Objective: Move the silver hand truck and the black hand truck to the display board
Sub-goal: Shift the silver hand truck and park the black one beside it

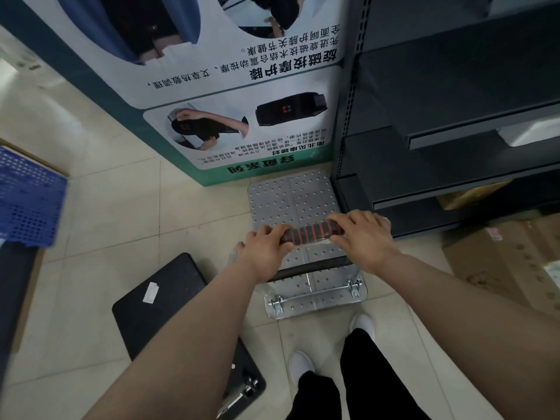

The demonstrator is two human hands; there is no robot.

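Silver hand truck (292, 204) stands on the floor with its front edge right at the foot of the display board (236, 86), beside the shelving (454, 116). Left hand (263, 253) and right hand (363, 237) both wrap its striped handle (312, 233). I'd ease it forward squarely, minding the shelf. Black hand truck (169, 298) waits just behind, to the left.

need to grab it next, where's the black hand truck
In the head view the black hand truck lies flat on the floor, lower left, beside the silver hand truck.
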